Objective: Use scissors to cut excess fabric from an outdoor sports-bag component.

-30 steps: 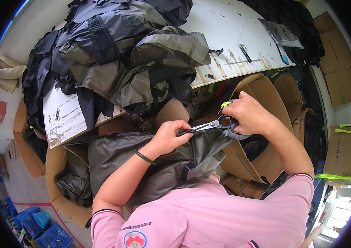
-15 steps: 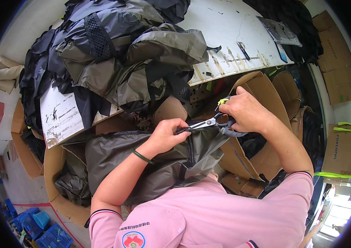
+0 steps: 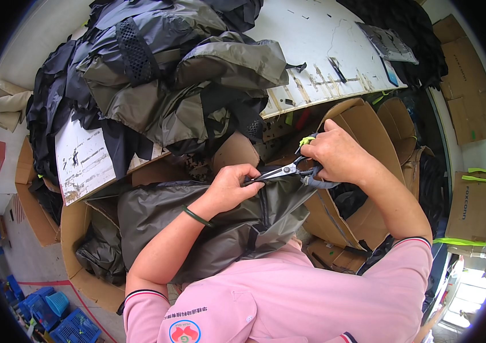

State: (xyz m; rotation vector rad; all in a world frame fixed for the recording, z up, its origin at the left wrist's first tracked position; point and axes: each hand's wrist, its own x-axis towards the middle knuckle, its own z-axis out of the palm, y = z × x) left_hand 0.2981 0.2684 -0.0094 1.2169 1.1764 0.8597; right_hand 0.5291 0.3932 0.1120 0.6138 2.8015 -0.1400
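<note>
My left hand (image 3: pixel 234 184) pinches the upper edge of a dark olive-grey fabric piece (image 3: pixel 168 208), which drapes across my lap and has black seam strips. In my right hand (image 3: pixel 334 153) is a pair of scissors (image 3: pixel 286 171), its handles wrapped in dark and yellow-green material. The blades point left and meet the fabric edge right at my left fingertips. Whether the tips are around a thread or the cloth itself is too small to tell. A dark green bangle circles my left wrist.
A heap of grey and black fabric (image 3: pixel 140 74) covers the left of the white worktable (image 3: pixel 311 34), whose front edge is worn. Cardboard boxes stand under and beside it, one at the left (image 3: pixel 74 240), one at the right (image 3: pixel 363 126). Blue baskets (image 3: pixel 76 327) sit on the floor.
My right hand and the scissors' handles have shifted very slightly to the left, and the handles look a little wider apart. My left hand and the fabric stay in place.
</note>
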